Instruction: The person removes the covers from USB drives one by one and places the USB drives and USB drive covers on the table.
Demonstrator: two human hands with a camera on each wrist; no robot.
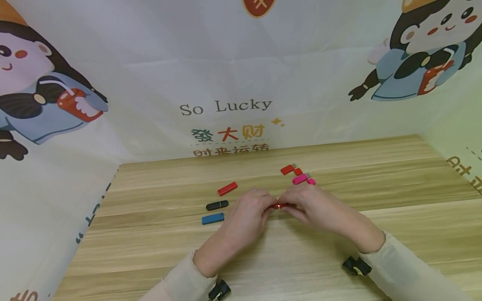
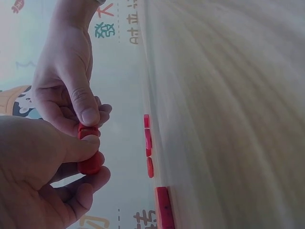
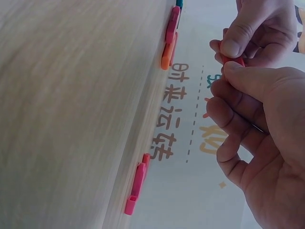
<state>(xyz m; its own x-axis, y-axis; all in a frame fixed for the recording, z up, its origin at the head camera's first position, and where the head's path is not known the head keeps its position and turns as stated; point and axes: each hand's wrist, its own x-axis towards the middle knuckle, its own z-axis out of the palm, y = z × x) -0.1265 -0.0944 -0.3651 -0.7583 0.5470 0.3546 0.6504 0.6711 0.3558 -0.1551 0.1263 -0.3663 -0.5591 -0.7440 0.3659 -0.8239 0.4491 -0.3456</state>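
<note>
Head view, wrist views in support: one held red stick (image 2: 89, 167), between the fingertips, clamped at one end by thumb and fingers of left hand (image 1: 246, 217), at the other by those of right hand (image 1: 318, 205); pale band showing in the gap between the two grips; parts fully separated or not, cannot tell. Apparently done, two of six: uncapped red stick (image 1: 287, 169), beyond the right fingers, metal plug bare, small red cap (image 1: 298, 171) just beside; uncapped pink stick (image 1: 300, 179), nearer the same fingers, plug likewise bare, small pink cap (image 1: 311, 181) close by. Probably under way: uncapping of the piece between the fingers. Seemingly left, all to the left of the left fingers, no plug visible: second red stick (image 1: 227, 188), farthest out; black stick (image 1: 216, 205); blue stick (image 1: 212, 218), nearest the wearer.
</note>
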